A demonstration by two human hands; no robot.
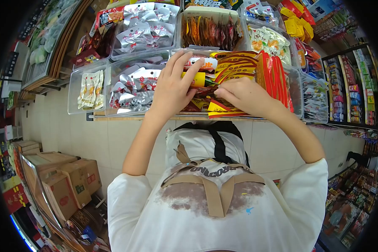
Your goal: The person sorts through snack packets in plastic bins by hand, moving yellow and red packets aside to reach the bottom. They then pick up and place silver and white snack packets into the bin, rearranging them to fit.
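One hand (242,94) (the right), curled, touches yellow packets (234,65).

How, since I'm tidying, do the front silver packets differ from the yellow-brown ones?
The silver packets look metallic; the yellow-brown packets carry brown patterning on yellow. The silver packets lie jumbled; the yellow-brown packets overlap in neater layers. Both sit in clear bins.

Left hand (175,87): back upward, fingers spread, slightly bent. Right hand (243,96): to its right, fingers curled, fingertips partly hidden. Both forearms (143,145) reach toward the far side.
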